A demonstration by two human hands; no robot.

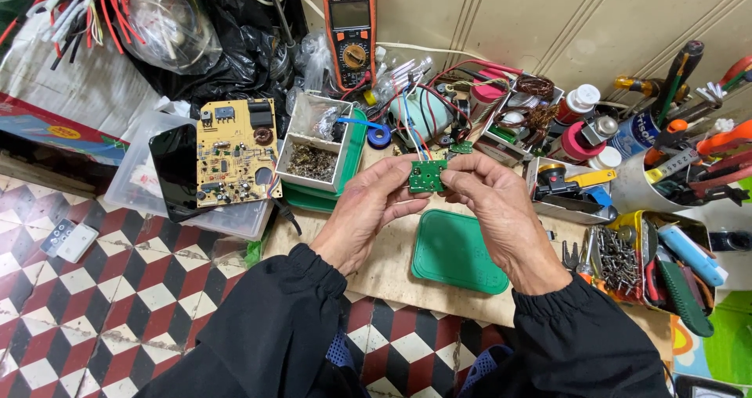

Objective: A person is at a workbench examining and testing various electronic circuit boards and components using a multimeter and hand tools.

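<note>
Both my hands hold a small green circuit board [427,175] up above a low wooden work board [392,265]. My left hand [366,210] pinches its left edge, and my right hand [493,210] pinches its right edge. Coloured wires run from the board's top back to a pale green plastic housing [419,112]. A green plastic lid [454,251] lies flat just below my hands. Black sleeves cover both my forearms.
A yellow circuit board [235,151] lies on a clear plastic box beside a dark phone [174,171]. A white divided box [317,141] holds small parts. An orange multimeter [350,34] leans against the wall. Tools, tins, screws [619,257] and spools crowd the right. Checkered tile floor at left.
</note>
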